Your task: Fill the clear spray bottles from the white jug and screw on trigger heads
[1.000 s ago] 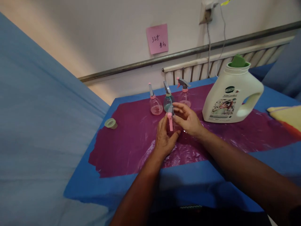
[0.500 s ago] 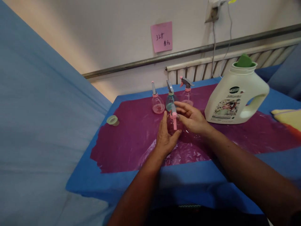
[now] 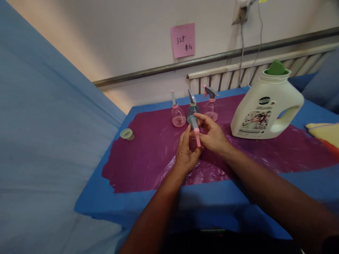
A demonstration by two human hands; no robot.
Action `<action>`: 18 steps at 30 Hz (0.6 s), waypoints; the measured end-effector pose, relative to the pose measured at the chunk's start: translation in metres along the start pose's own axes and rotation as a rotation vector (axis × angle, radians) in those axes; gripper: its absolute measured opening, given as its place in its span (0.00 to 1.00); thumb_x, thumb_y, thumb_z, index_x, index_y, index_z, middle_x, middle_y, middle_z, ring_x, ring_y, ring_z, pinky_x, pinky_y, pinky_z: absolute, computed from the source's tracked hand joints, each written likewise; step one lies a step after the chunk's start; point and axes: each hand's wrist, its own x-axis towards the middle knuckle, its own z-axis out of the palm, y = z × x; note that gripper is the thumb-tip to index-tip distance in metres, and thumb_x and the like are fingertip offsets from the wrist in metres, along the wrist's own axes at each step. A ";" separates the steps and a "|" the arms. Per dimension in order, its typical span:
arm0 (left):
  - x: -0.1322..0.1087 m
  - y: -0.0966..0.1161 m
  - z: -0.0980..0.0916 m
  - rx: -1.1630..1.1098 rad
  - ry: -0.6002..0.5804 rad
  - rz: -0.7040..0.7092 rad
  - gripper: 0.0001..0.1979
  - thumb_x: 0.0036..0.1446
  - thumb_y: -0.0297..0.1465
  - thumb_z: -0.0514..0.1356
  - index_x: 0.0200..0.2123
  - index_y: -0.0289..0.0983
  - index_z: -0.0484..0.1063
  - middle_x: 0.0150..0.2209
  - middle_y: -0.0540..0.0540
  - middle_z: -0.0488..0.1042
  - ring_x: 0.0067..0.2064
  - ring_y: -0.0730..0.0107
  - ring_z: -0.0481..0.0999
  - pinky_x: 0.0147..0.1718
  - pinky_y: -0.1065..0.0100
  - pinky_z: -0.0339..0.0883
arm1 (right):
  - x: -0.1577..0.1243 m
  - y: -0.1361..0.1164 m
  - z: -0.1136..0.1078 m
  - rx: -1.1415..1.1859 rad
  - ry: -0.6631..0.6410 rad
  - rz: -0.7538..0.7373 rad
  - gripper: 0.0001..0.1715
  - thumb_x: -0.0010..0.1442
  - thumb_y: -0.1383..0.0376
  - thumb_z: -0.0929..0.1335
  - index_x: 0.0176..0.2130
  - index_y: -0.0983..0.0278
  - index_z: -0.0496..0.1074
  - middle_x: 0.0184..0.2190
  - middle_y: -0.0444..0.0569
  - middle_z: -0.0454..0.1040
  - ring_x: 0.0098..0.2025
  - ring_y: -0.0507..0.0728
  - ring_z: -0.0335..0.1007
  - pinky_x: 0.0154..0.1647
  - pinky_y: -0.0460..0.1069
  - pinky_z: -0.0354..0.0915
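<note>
Grasping a trigger spray bottle is shown in the head view, with both hands in front of the person. The bottle is located toward the near edge of a purple plastic sheet, which covers most of a blue-covered surface. Its gray head and pink trigger are visible between the hands; its body is largely hidden by the fingers, so its contact with the sheet cannot be told.

The left hand has its grip closed around the near left side of the bottle. The right hand has its grip closed at the sprayer head from the right, thumb beside the pink trigger.

Behind the hands, three spray bottles stand upright in a row: a clear pink-collared bottle at left, a teal bottle in the middle, and a gray-and-pink sprayer bottle at right. A cream detergent jug stands right of the row, a green piece in its mouth. A pale green cup lies near the left edge. A yellow cloth lies at far right.
</note>
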 end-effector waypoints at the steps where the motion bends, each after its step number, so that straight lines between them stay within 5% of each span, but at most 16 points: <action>1: 0.000 0.001 -0.001 -0.005 -0.004 -0.001 0.46 0.72 0.40 0.69 0.83 0.54 0.49 0.78 0.39 0.65 0.76 0.47 0.70 0.74 0.41 0.69 | 0.000 0.001 0.000 0.017 -0.002 0.004 0.44 0.58 0.57 0.82 0.69 0.53 0.73 0.51 0.49 0.81 0.55 0.61 0.80 0.70 0.63 0.75; 8: 0.001 0.005 -0.003 0.000 -0.024 0.019 0.45 0.74 0.43 0.68 0.84 0.56 0.47 0.81 0.40 0.62 0.79 0.47 0.67 0.77 0.40 0.64 | -0.010 -0.011 -0.009 0.122 -0.134 0.079 0.45 0.68 0.50 0.78 0.77 0.50 0.67 0.70 0.53 0.78 0.73 0.65 0.74 0.79 0.66 0.68; 11: 0.000 0.002 0.000 0.011 -0.015 0.003 0.47 0.72 0.40 0.69 0.84 0.56 0.47 0.79 0.40 0.64 0.78 0.47 0.68 0.75 0.40 0.68 | -0.010 -0.009 -0.014 0.095 -0.155 0.089 0.42 0.68 0.50 0.77 0.75 0.51 0.69 0.67 0.54 0.81 0.71 0.65 0.77 0.77 0.67 0.70; 15: -0.001 -0.003 0.004 0.028 0.016 0.033 0.45 0.71 0.38 0.69 0.82 0.53 0.51 0.77 0.40 0.66 0.77 0.47 0.69 0.76 0.39 0.66 | -0.004 0.001 -0.009 -0.010 -0.019 0.034 0.43 0.61 0.54 0.82 0.70 0.54 0.71 0.54 0.52 0.85 0.62 0.63 0.82 0.74 0.66 0.71; 18: 0.000 -0.004 0.005 0.035 0.007 0.002 0.44 0.70 0.38 0.70 0.82 0.49 0.54 0.77 0.39 0.67 0.79 0.46 0.66 0.78 0.39 0.63 | -0.002 0.004 -0.003 0.020 0.012 0.025 0.47 0.56 0.56 0.83 0.68 0.55 0.69 0.55 0.52 0.84 0.59 0.63 0.82 0.73 0.65 0.72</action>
